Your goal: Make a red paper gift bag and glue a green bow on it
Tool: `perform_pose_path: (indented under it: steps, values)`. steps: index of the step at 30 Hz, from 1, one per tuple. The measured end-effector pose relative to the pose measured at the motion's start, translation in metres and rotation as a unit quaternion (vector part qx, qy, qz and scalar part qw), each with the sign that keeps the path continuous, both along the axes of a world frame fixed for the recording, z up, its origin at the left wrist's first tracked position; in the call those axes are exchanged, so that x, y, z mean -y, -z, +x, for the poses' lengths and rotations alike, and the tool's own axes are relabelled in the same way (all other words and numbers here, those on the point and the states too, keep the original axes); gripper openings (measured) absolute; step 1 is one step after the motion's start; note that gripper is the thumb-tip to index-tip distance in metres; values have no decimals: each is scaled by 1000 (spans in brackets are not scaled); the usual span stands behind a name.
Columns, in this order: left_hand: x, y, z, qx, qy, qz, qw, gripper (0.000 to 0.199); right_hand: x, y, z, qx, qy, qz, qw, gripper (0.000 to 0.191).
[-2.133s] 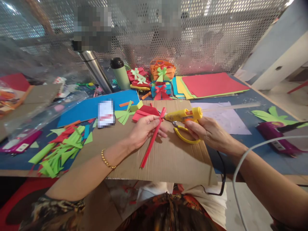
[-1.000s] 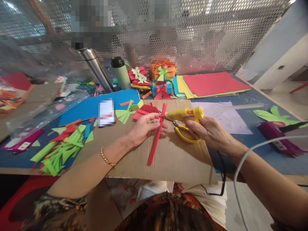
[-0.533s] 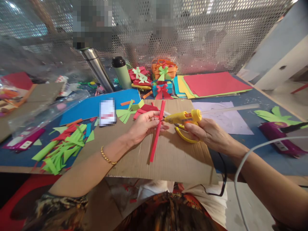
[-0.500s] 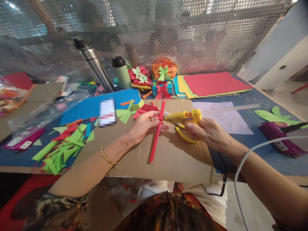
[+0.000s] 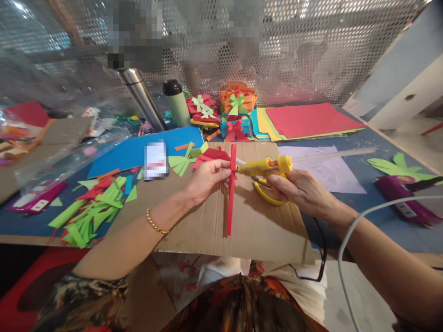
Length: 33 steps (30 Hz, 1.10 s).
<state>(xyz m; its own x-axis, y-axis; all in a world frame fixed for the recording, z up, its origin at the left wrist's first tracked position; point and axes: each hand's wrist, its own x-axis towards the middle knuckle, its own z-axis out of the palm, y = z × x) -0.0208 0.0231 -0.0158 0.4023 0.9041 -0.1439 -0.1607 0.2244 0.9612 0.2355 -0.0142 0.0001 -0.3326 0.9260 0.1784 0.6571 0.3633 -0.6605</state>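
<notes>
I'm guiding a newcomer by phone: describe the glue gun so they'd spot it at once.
Find the central brown cardboard sheet. Over its right side, the right grip holds the glue gun. Unlike the yellow-handled scissors below, it has a long translucent stick jutting from its back.

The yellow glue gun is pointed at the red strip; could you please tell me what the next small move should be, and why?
Perhaps the right hand should gently squeeze the yellow glue gun, since it points right at the red strip, which the left hand pinches.
</notes>
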Motion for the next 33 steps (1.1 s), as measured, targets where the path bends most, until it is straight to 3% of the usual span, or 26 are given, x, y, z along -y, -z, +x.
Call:
perform_pose_path:
  steps: [8, 14, 33]
  values:
    - [-1, 0, 0, -8, -18, -3, 1000, 16, 2, -7, -4, 11, -5, -1, 1000, 66]
    - [-5, -3, -1, -29, -76, 20, 997, 5, 6, -15, -9, 1, -56, -12, 998, 67]
    - [-7, -3, -1, -17, -77, 26, 997, 8, 8, -8, -6, -48, -95, -6, 994, 62]
